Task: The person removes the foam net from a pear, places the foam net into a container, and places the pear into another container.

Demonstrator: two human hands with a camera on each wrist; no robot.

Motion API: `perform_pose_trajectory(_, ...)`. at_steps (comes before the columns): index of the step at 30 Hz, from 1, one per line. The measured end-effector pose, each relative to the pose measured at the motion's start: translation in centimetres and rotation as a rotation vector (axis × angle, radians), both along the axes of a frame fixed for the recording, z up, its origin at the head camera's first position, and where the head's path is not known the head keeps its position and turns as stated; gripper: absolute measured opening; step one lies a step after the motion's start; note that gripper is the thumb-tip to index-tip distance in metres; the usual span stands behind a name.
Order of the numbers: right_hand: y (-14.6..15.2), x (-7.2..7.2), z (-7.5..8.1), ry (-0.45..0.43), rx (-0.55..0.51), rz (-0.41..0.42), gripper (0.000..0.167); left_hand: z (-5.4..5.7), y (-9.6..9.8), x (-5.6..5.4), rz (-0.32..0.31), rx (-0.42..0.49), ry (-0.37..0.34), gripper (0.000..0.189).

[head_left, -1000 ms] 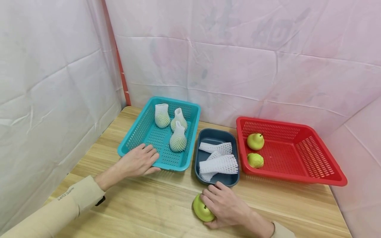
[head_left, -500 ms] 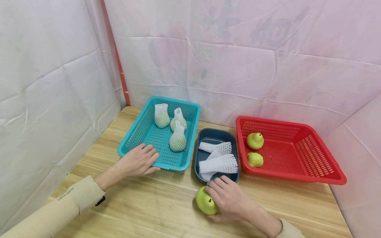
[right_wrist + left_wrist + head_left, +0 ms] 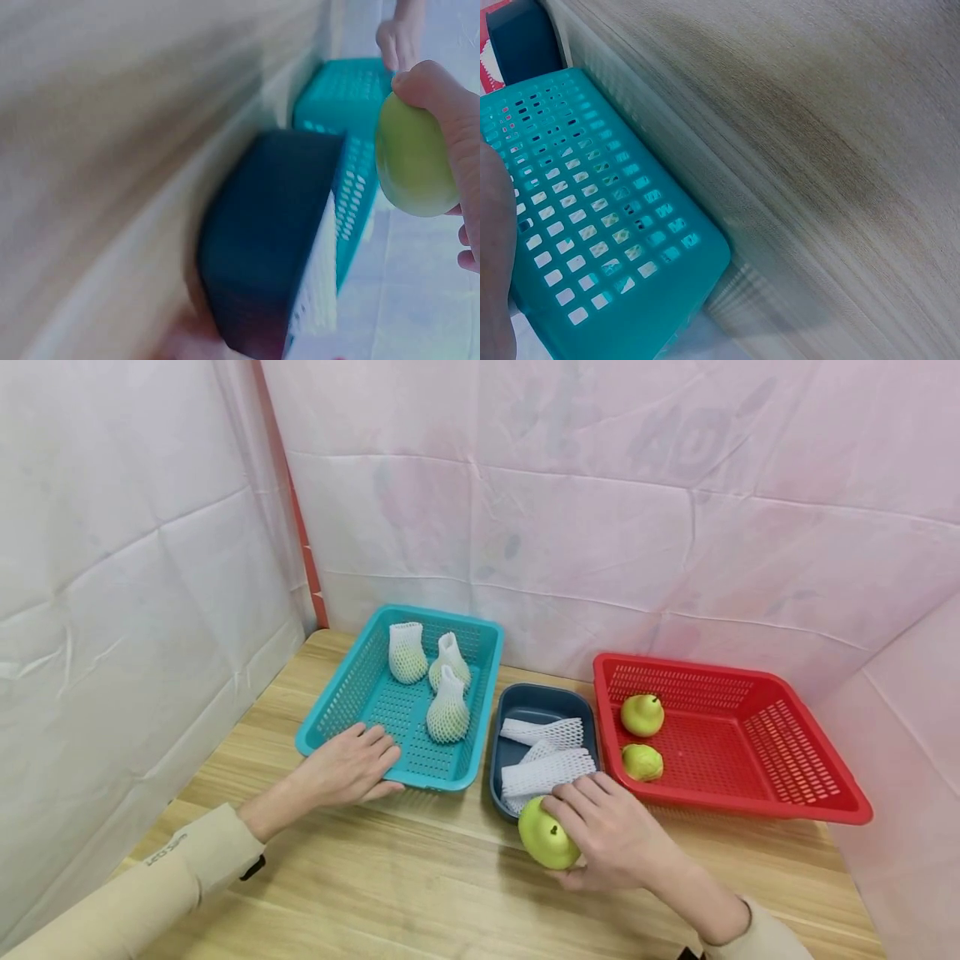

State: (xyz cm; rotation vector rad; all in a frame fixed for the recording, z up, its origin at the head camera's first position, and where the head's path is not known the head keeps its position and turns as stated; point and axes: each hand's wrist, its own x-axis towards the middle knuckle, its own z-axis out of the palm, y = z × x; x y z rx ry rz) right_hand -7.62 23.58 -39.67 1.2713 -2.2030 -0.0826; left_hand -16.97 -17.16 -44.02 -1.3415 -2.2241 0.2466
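In the head view my right hand (image 3: 611,827) grips a yellow-green pear (image 3: 542,837), its stem facing the camera, over the front edge of the dark blue tub (image 3: 497,777). The right wrist view shows the thumb on the pear (image 3: 411,161), raised off the table. My left hand (image 3: 348,768) holds the near rim of the teal basket (image 3: 491,693), fingers over the edge. Inside that basket are three pears in white foam nets, one nearest the front (image 3: 448,714). Several white foam net sleeves (image 3: 551,772) lie in the tub.
A red basket (image 3: 720,802) stands on the right, with an upper pear (image 3: 642,716) and a lower pear (image 3: 642,762) along its left side. The wooden table (image 3: 360,885) runs in front of all the containers. Pale cloth (image 3: 570,510) hangs behind and at both sides.
My right hand has moved the pear up and to the right, from the table in front of the tub to over its front edge. The left hand stays put.
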Motion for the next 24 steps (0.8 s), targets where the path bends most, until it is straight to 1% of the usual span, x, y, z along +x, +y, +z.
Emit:
perform_pose_trajectory(4, 1.1, -0.7, 1.1, 0.030, 0.003, -0.011, 0.075, 0.0, 0.0, 0.0, -0.004, 0.003, -0.003, 0.051)
perform_pose_trajectory(9, 2.3, -1.5, 2.1, 0.048, -0.006, -0.035, 0.065, 0.0, 0.0, 0.0, 0.001, -0.001, -0.014, 0.048)
perform_pose_trajectory(15, 3.6, -2.5, 2.9, 0.070, -0.019, -0.056, 0.069, 0.1, 0.0, 0.1, 0.009, -0.011, -0.017, 0.047)
perform_pose_trajectory(20, 5.0, -3.4, 3.9, 0.053, -0.010, -0.099, 0.074, 0.0, 0.0, 0.0, 0.008, -0.008, -0.012, 0.048)
perform_pose_trajectory(24, 6.3, -4.2, 4.7, 0.043, -0.007, -0.118, 0.079, 0.0, 0.0, 0.0, 0.001, -0.005, -0.009, 0.049)
